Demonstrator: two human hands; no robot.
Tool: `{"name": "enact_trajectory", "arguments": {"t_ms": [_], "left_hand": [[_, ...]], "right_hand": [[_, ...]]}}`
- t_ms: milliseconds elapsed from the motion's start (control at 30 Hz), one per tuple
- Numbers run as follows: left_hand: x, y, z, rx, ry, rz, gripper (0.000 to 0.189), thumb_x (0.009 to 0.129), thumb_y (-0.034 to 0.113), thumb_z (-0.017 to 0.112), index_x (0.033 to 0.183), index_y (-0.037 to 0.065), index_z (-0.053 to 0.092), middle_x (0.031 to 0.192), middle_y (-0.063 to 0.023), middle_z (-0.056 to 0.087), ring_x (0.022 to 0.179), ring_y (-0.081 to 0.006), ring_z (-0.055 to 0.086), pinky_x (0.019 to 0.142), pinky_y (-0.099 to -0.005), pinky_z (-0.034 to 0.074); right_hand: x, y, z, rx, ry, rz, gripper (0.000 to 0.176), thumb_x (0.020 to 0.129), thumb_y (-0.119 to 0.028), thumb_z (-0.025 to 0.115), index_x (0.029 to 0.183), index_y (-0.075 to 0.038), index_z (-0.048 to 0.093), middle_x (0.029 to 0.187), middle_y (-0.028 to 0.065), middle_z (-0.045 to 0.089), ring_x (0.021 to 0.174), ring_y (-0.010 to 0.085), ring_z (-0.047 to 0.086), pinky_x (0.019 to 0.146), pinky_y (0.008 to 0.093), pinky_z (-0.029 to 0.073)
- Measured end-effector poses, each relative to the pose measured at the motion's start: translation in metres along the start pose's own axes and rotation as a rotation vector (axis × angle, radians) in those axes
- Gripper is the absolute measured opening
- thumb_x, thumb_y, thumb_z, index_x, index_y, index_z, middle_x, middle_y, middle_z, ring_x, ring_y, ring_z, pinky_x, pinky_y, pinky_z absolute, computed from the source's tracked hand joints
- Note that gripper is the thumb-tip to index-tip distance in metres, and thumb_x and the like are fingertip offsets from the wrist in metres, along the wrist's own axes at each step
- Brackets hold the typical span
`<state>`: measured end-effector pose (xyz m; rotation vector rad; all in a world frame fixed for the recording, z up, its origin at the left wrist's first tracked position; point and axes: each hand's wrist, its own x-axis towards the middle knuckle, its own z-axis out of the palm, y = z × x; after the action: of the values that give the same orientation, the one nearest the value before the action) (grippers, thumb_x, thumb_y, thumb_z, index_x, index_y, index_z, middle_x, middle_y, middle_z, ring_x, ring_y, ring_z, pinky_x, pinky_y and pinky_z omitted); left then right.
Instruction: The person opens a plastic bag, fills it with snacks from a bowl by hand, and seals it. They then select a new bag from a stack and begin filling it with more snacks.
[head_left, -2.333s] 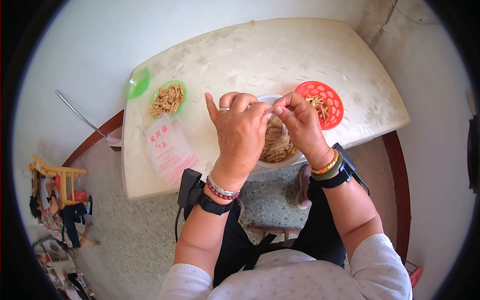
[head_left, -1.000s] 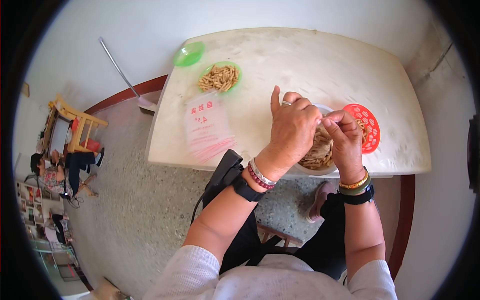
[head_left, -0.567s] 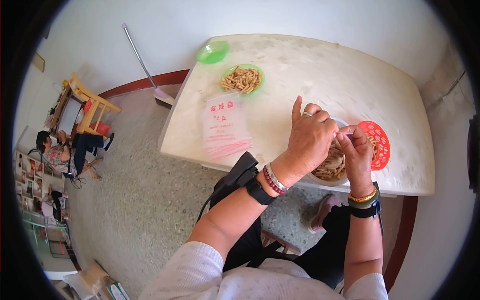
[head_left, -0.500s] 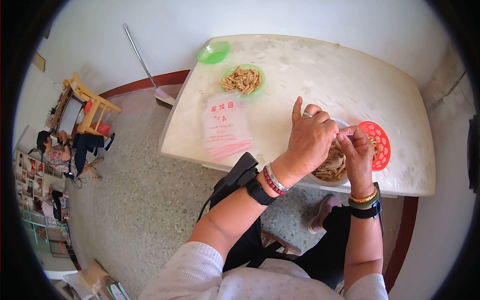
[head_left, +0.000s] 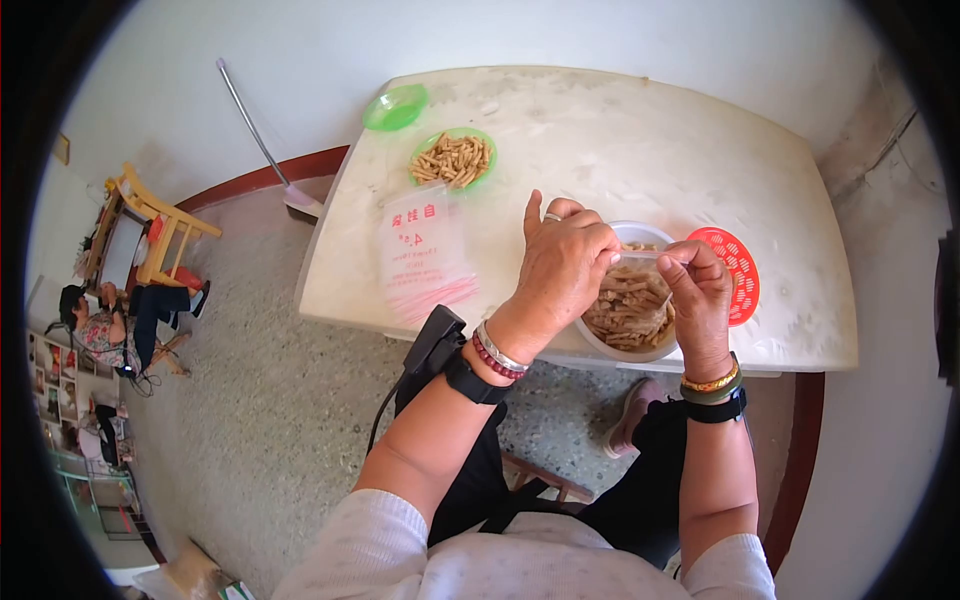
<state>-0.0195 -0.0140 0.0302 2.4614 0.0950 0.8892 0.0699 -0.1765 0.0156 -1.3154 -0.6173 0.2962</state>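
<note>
A clear plastic zip bag (head_left: pixel 642 258) is stretched between my two hands, its edge running from one pinch to the other. My left hand (head_left: pixel 565 262) pinches one end between thumb and fingers, with the index finger raised. At the other end, my right hand (head_left: pixel 698 305) has thumb and fingers closed on the bag. Below them stands a white bowl (head_left: pixel 622 352) full of short brown stick-shaped pieces (head_left: pixel 625 312), partly seen through the clear plastic. A red perforated basket (head_left: pixel 741 275) sits just right of the bowl, partly behind my right hand.
On the table (head_left: pixel 560 120), a pack of clear bags with red print (head_left: pixel 425 245) lies left of my hands. Behind it are a green plate of brown sticks (head_left: pixel 452 160) and a green dish (head_left: pixel 396 107). A broom (head_left: pixel 255 130) leans on the wall; a person (head_left: pixel 105 325) sits far left.
My hands have moved apart, drawing the bag's edge out between them. More of the bowl shows beneath. The view has shifted slightly, so the table things appear further left.
</note>
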Motion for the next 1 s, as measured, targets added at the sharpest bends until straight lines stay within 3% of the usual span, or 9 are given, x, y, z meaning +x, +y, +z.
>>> {"name": "enact_trajectory", "arguments": {"t_ms": [300, 533, 633, 700, 800, 1000], "left_hand": [[-0.004, -0.011, -0.001, -0.006, 0.022, -0.091, 0.010, 0.074, 0.012, 0.074, 0.074, 0.011, 0.064, 0.076, 0.0005, 0.062, 0.092, -0.0232, 0.056, 0.108, -0.0547, 0.024], [-0.004, -0.013, -0.003, -0.064, 0.040, -0.019, 0.010, 0.073, 0.011, 0.074, 0.075, 0.012, 0.065, 0.071, -0.0005, 0.060, 0.089, -0.0230, 0.056, 0.106, -0.0521, 0.027], [-0.004, -0.010, -0.003, -0.039, 0.108, -0.013, 0.010, 0.072, 0.010, 0.075, 0.074, 0.011, 0.065, 0.070, -0.0013, 0.061, 0.085, -0.0232, 0.056, 0.099, -0.0468, 0.034], [-0.005, -0.016, -0.003, -0.133, 0.087, 0.002, 0.009, 0.072, 0.010, 0.075, 0.073, 0.010, 0.066, 0.070, -0.0024, 0.063, 0.080, -0.0235, 0.056, 0.087, -0.0404, 0.041], [-0.005, -0.020, -0.003, -0.135, 0.062, 0.002, 0.008, 0.072, 0.010, 0.075, 0.073, 0.008, 0.067, 0.072, -0.0043, 0.064, 0.077, -0.0246, 0.056, 0.077, -0.0370, 0.042], [-0.005, -0.025, -0.005, -0.185, 0.036, -0.070, 0.009, 0.073, 0.010, 0.075, 0.074, 0.005, 0.067, 0.072, -0.0080, 0.064, 0.079, -0.0275, 0.056, 0.075, -0.0382, 0.044]], "right_hand": [[0.000, 0.002, -0.007, 0.095, 0.027, 0.029, 0.005, 0.089, -0.003, 0.064, 0.087, -0.006, 0.061, 0.085, -0.0016, 0.062, 0.081, 0.0059, 0.053, 0.078, 0.0213, 0.042], [-0.001, 0.004, -0.008, 0.127, 0.025, 0.023, 0.005, 0.089, -0.003, 0.064, 0.087, -0.006, 0.061, 0.085, -0.0018, 0.062, 0.081, 0.0063, 0.053, 0.078, 0.0212, 0.042], [-0.001, 0.005, -0.010, 0.196, 0.042, 0.034, 0.005, 0.089, -0.003, 0.064, 0.087, -0.006, 0.061, 0.086, -0.0016, 0.062, 0.082, 0.0066, 0.053, 0.079, 0.0214, 0.042], [-0.001, 0.006, -0.011, 0.166, 0.035, 0.009, 0.005, 0.088, -0.003, 0.064, 0.088, -0.006, 0.061, 0.086, -0.0014, 0.062, 0.082, 0.0069, 0.053, 0.079, 0.0217, 0.042], [-0.001, 0.008, -0.013, 0.172, 0.043, 0.019, 0.005, 0.089, -0.002, 0.064, 0.087, -0.006, 0.061, 0.086, -0.0013, 0.062, 0.081, 0.0071, 0.053, 0.079, 0.0216, 0.042], [0.000, 0.006, -0.016, 0.143, 0.058, -0.002, 0.005, 0.089, -0.003, 0.064, 0.087, -0.007, 0.060, 0.086, -0.0013, 0.062, 0.082, 0.0069, 0.053, 0.079, 0.0216, 0.041]]}}
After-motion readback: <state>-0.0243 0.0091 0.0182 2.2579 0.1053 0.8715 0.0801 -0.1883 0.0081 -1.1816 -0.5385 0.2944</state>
